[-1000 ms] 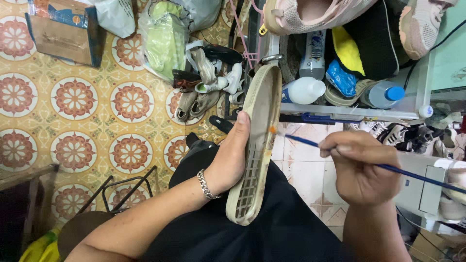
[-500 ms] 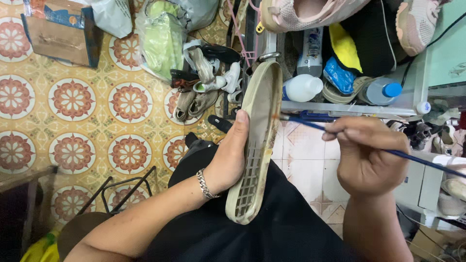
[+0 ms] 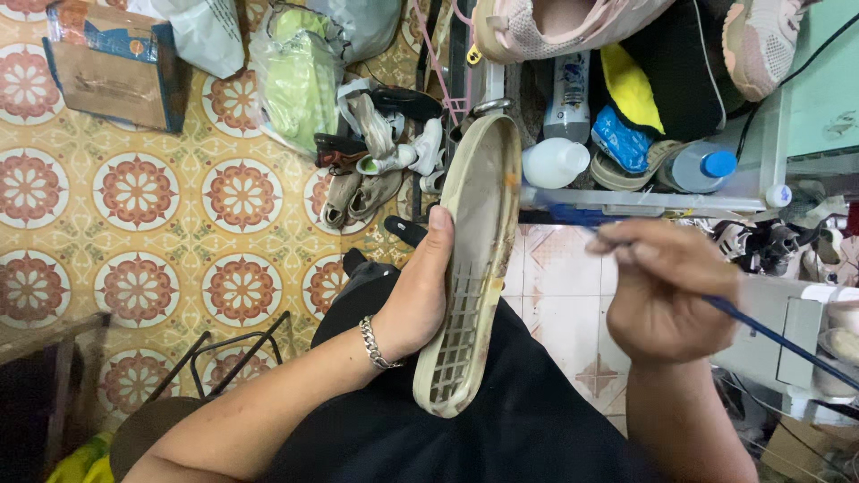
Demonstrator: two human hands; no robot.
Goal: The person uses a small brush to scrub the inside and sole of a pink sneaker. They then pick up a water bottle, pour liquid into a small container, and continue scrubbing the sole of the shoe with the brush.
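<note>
My left hand (image 3: 420,291) grips a long beige shoe sole (image 3: 474,259) by its left edge and holds it upright over my lap, its gridded inner side facing me. A silver chain bracelet (image 3: 376,344) circles that wrist. My right hand (image 3: 671,291) pinches a thin blue-handled brush (image 3: 761,326), whose blurred tip reaches the sole's upper right edge. Yellowish glue stains run along the sole's rim.
A shelf (image 3: 644,201) ahead holds a white bottle (image 3: 555,161), a blue-capped bottle (image 3: 698,165) and rags. Pink sneakers (image 3: 555,27) sit above it. Worn shoes (image 3: 376,152), plastic bags (image 3: 295,80) and a cardboard box (image 3: 112,67) lie on the patterned tile floor (image 3: 134,192).
My right hand has moved up and left, carrying the brush tip along the sole's right edge toward its upper part. The left hand keeps the sole steady.
</note>
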